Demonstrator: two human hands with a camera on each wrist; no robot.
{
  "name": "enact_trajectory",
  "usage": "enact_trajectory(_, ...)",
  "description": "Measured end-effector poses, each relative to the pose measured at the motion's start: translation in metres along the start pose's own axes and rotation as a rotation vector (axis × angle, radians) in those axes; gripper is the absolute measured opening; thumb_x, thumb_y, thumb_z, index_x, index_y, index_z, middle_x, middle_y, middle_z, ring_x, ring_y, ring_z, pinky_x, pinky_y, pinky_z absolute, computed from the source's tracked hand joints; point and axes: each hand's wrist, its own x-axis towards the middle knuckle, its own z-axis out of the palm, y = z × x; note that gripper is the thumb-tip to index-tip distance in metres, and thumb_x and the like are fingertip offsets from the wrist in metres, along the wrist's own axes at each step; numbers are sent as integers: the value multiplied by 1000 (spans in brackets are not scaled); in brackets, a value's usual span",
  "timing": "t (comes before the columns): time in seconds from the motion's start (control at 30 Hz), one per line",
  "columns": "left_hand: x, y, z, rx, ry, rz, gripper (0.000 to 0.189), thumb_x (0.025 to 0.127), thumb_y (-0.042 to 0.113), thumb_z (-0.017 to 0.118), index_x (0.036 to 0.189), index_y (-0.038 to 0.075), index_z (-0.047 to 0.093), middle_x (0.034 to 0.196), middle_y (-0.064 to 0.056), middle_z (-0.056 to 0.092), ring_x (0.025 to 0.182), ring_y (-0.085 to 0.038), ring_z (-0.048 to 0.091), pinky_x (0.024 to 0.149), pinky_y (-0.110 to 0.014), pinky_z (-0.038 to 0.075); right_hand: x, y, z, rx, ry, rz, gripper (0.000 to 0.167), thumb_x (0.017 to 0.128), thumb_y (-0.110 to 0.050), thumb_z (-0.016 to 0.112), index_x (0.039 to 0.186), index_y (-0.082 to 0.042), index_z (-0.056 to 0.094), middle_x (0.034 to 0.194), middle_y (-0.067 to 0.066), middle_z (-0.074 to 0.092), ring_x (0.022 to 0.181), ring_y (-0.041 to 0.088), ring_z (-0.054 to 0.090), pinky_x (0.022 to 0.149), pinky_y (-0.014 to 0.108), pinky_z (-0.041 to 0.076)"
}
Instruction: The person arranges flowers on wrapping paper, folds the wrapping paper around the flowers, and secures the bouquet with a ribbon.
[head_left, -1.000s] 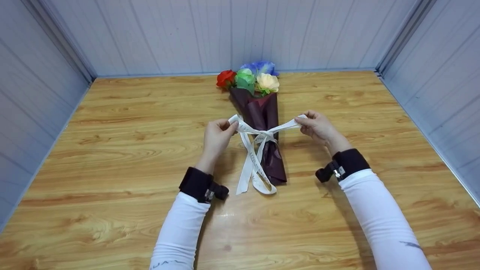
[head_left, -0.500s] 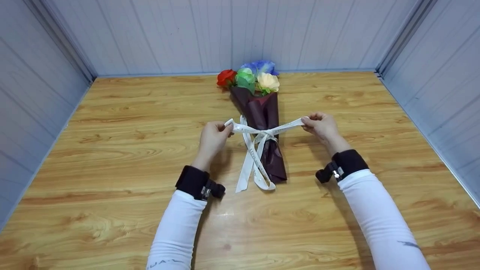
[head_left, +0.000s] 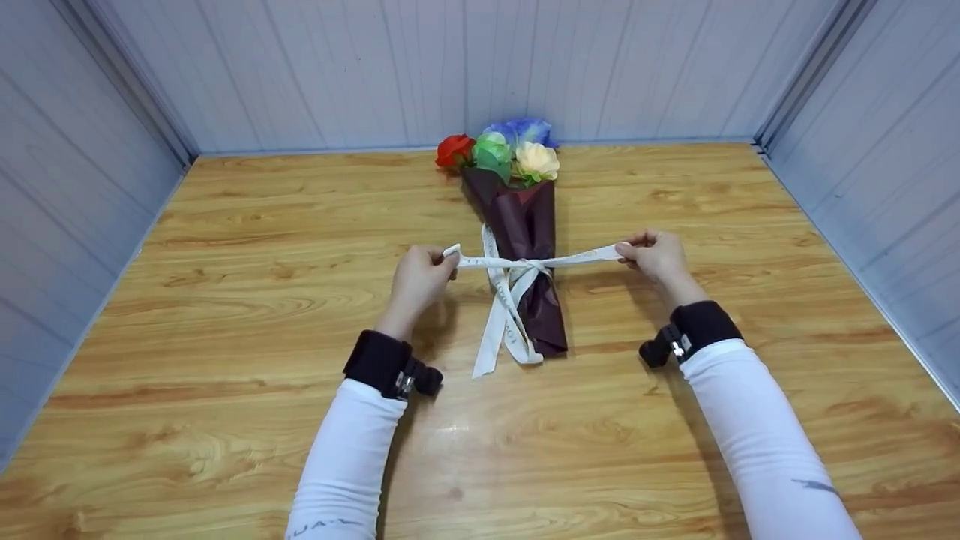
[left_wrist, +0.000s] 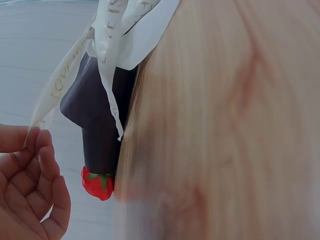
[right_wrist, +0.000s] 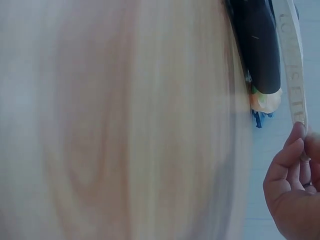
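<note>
A bouquet in dark maroon wrapping paper [head_left: 517,217] lies on the table, its red, green, cream and blue flowers [head_left: 536,161] toward the back wall. White printed ribbon [head_left: 577,257] is knotted around its middle. My left hand [head_left: 421,281] pinches one stretch of ribbon left of the knot, between thumb and fingers. On the other side my right hand [head_left: 660,259] pinches another stretch. Both stretches run nearly straight and taut. A ribbon tail [head_left: 489,345] and a drooping loop hang below the knot. In the left wrist view, the printed ribbon [left_wrist: 57,87] reaches my thumb and fingertips.
The wood-grain table [head_left: 225,315] extends on both sides of the bouquet. A panelled wall [head_left: 337,75] stands behind it, with side walls at left and right. Each wrist wears a black band [head_left: 377,364] with a small camera.
My hands have moved apart and slightly down, pulling the ribbon ends outward. The ribbon is straighter, and the drooping loop below the knot has become shorter.
</note>
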Motion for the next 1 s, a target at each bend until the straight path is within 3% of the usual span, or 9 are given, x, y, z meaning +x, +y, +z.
enact_trajectory(0.23, -5, -2, 1, 2, 19, 1, 31, 93, 19, 56, 71, 1, 67, 66, -2, 59, 56, -12, 43, 56, -23, 35, 2, 4, -5, -69, 37, -11, 12, 89, -6, 64, 95, 4, 60, 65, -12, 56, 57, -3, 58, 60, 15, 48)
enact_trajectory(0.5, -8, -2, 3, 28, 21, -31, 30, 93, 19, 55, 72, 2, 67, 67, -2, 57, 60, -14, 45, 57, -24, 35, 2, 3, -8, -163, 62, 41, 17, 91, -11, 63, 102, 2, 60, 83, -2, 55, 66, 1, 58, 79, 26, 50)
enact_trajectory(0.8, -16, -1, 2, 19, 44, -68, 29, 94, 19, 55, 76, -1, 68, 69, -2, 59, 63, -15, 49, 58, -23, 38, 0, 3, -10, -175, 76, 13, 10, 89, -9, 64, 91, -1, 57, 80, 0, 53, 62, 1, 57, 71, 23, 51)
enact_trajectory(1.0, -21, 0, 3, -9, 75, -68, 30, 93, 19, 55, 71, 1, 66, 63, 0, 55, 58, -13, 47, 55, -22, 37, -2, 3, -12, -189, 79, -5, 12, 89, -9, 63, 94, 1, 60, 75, -4, 54, 63, 2, 58, 70, 24, 52)
